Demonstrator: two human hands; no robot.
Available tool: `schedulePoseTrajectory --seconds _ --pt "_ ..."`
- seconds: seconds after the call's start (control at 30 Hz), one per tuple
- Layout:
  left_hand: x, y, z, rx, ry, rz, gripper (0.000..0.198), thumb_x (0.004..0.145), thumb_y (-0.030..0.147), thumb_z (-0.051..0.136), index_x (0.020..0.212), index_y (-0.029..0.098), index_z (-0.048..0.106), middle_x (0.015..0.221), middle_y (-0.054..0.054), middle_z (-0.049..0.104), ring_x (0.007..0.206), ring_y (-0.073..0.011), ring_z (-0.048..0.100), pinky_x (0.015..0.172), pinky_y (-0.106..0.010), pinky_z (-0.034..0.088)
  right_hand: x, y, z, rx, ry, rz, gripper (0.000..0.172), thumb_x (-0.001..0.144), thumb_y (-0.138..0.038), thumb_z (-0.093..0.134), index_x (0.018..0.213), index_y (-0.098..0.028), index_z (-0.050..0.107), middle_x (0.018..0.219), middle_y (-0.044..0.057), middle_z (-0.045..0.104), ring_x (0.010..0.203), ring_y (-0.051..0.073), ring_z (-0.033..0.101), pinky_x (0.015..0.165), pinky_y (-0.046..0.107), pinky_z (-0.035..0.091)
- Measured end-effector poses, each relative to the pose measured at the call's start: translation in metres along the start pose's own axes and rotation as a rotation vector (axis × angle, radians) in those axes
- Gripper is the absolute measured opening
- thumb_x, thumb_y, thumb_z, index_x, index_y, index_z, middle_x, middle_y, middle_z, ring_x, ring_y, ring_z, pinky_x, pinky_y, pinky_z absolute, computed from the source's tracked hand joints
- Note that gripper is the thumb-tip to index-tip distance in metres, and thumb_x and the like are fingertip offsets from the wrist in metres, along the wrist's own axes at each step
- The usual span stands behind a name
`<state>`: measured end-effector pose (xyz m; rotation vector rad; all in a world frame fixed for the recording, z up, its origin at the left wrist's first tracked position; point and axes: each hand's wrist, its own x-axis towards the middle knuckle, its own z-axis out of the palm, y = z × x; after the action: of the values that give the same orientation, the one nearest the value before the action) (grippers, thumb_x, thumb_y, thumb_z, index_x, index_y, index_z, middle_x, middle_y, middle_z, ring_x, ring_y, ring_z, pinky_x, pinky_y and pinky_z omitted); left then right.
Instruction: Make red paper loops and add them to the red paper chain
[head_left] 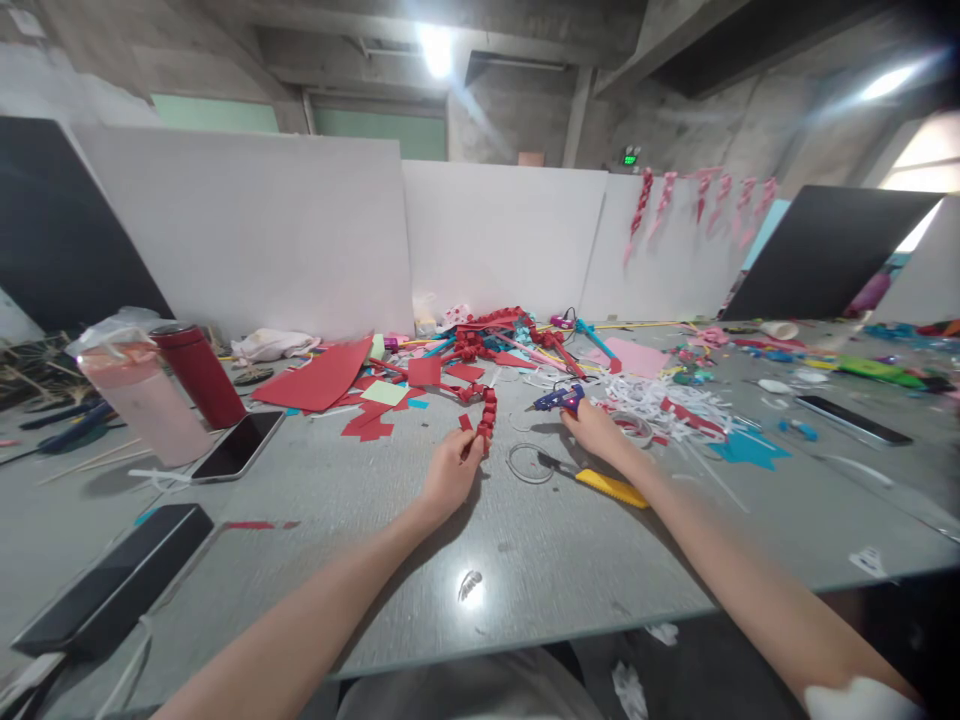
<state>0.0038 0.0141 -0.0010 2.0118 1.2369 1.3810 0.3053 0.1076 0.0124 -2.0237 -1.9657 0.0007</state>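
Near the middle of the table, my left hand point(453, 468) pinches the near end of a red folded-paper chain point(490, 408), which stretches away from me. My right hand point(592, 425) is closed round a blue glue gun point(559, 398), its nozzle pointing left toward the chain. Just this side of the gun lie a thin wire loop point(529, 464) and a yellow utility knife point(611, 488). Beyond both hands, a heap of red folded-paper pieces point(480, 335) runs along the foot of the white partition.
Red paper sheets point(319, 378), a pink bottle point(146, 400), a red flask point(201, 380), a phone point(238, 446) and a black box point(116, 580) are on the left. To the right are white paper strips point(675, 405), blue paper point(750, 448) and another phone point(853, 420).
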Motion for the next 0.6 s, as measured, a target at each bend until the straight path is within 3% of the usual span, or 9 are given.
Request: schedulePoseTrajectory --seconds 0.2,0.37,0.6 --pt "0.0 -0.002 0.001 0.006 0.007 0.031 0.031 0.102 0.029 0.047 0.082 0.017 0.067 0.082 -0.004 0.066 0.079 -0.0177 0.06 0.076 -0.03 0.046 0.004 0.005 0.001 -0.035 0.018 0.012 0.042 0.102 -0.039 0.043 0.124 -0.007 0.058 0.109 0.022 0.072 0.105 0.031 0.068 0.08 0.031 0.043" --pt "0.0 -0.002 0.002 -0.007 -0.005 0.01 0.031 0.103 0.029 0.046 0.085 0.017 0.069 0.085 -0.005 0.067 0.082 -0.0181 0.061 0.076 -0.03 0.045 0.009 0.008 0.006 -0.101 0.047 0.002 0.04 0.098 -0.035 0.05 0.119 -0.004 0.063 0.113 0.023 0.069 0.11 0.032 0.063 0.091 0.035 0.042" --pt "0.0 0.0 0.002 -0.007 -0.018 0.003 0.032 0.103 0.031 0.045 0.087 0.017 0.07 0.087 -0.005 0.069 0.083 -0.0186 0.062 0.077 -0.031 0.045 0.009 0.01 0.006 -0.149 0.087 0.017 0.046 0.096 -0.039 0.052 0.116 -0.001 0.068 0.119 0.029 0.063 0.119 0.038 0.054 0.101 0.043 0.038"
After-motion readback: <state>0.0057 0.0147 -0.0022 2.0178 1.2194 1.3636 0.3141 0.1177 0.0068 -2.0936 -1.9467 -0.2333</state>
